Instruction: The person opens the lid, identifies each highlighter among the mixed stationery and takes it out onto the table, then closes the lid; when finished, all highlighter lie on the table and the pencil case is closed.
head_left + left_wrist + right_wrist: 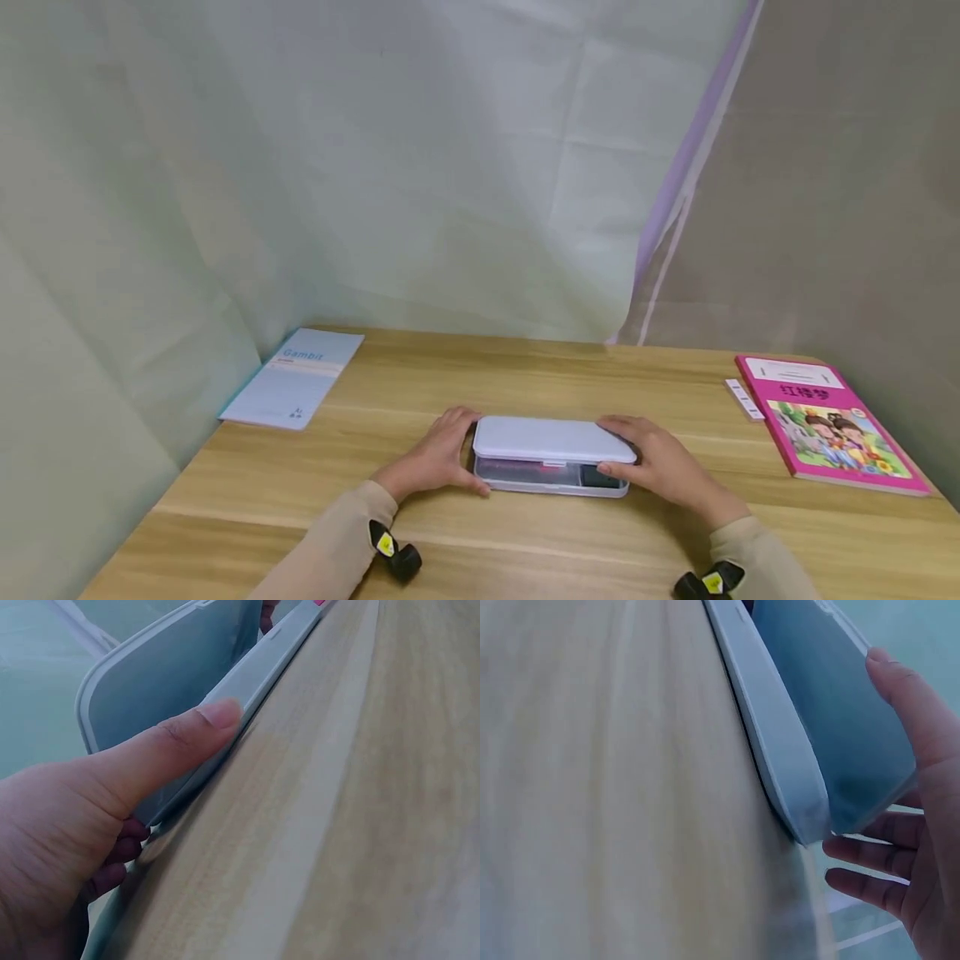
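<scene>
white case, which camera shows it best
The head view: it shows the white case almost whole, lid partly raised. Left wrist shows its left end, partly behind the left hand; right wrist shows its right end, cropped at the top.

Two hands [438, 457] [663, 465]; one white case [547, 437]; two black wrist gadgets [406, 563] [692, 587]; one pink book [832, 429]; one pale booklet [296, 385]; one white strip thingy [744, 399]; just one table [525, 550]

Your right hand [939, 847] comes in from the right side, thumb along the edge of the raised lid [847, 727], other fingers spread by the case's near end. The base of the case [769, 727] sits on the wooden table [630, 787], its lid tilted open. Behind your thumb is a pale green backdrop [922, 637].
</scene>
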A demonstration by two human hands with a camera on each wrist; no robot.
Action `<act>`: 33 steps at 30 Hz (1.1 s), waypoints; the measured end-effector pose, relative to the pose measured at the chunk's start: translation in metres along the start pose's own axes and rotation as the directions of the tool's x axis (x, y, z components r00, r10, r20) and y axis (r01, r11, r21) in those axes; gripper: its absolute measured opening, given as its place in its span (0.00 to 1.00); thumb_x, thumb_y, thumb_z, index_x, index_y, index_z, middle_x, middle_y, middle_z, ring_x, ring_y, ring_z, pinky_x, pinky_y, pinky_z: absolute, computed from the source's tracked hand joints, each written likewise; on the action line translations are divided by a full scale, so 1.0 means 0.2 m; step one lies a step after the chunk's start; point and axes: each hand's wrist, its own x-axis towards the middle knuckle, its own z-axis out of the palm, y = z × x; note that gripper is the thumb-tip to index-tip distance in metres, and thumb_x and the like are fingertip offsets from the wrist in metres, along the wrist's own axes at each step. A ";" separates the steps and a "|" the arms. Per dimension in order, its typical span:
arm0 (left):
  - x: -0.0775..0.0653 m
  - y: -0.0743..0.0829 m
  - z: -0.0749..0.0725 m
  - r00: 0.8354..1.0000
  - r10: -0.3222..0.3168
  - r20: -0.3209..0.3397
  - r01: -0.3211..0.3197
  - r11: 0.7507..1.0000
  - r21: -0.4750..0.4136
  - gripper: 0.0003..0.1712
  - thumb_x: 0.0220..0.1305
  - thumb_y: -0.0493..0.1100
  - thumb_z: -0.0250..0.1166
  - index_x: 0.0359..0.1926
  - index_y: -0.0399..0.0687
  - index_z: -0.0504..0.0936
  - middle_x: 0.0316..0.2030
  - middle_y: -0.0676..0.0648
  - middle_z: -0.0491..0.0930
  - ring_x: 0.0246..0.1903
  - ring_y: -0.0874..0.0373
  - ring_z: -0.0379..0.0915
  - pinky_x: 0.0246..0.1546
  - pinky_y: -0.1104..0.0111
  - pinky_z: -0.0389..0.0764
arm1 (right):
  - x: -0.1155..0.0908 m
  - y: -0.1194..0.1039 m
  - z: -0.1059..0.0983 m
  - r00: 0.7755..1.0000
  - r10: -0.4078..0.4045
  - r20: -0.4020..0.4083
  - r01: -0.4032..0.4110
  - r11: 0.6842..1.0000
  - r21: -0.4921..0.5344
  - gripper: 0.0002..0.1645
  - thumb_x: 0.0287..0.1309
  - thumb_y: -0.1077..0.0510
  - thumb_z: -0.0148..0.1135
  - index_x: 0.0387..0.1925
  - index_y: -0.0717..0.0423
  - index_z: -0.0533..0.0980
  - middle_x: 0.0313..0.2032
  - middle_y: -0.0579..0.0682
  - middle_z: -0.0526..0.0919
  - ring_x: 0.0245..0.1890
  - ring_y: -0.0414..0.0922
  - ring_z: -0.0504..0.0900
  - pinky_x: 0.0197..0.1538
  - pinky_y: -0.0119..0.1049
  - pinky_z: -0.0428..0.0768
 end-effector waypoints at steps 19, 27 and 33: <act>-0.02 -0.01 0.01 0.999 -0.016 -0.030 0.016 1.000 -0.005 0.57 0.30 0.60 0.81 0.58 0.34 0.68 0.55 0.39 0.71 0.59 0.44 0.65 0.64 0.49 0.66 | 0.05 -0.02 -0.13 0.997 0.077 0.012 -0.077 0.997 -0.001 0.20 0.55 0.43 0.66 0.44 0.52 0.82 0.41 0.43 0.86 0.41 0.41 0.83 0.44 0.40 0.82; -0.02 -0.01 0.01 0.999 -0.026 -0.030 0.027 1.000 0.013 0.54 0.31 0.61 0.81 0.58 0.38 0.69 0.55 0.42 0.71 0.59 0.46 0.65 0.65 0.50 0.66 | 0.13 -0.04 -0.16 0.994 0.095 -0.056 -0.093 0.995 0.034 0.13 0.54 0.49 0.68 0.36 0.53 0.81 0.33 0.43 0.84 0.34 0.38 0.80 0.39 0.38 0.82; -0.02 -0.01 0.02 1.000 -0.028 -0.010 0.028 1.000 -0.001 0.55 0.33 0.63 0.79 0.60 0.39 0.69 0.57 0.42 0.71 0.61 0.46 0.64 0.65 0.50 0.66 | 0.17 -0.04 -0.18 0.986 0.096 -0.135 -0.099 0.995 -0.016 0.12 0.54 0.53 0.70 0.35 0.53 0.76 0.31 0.43 0.79 0.33 0.38 0.76 0.37 0.36 0.82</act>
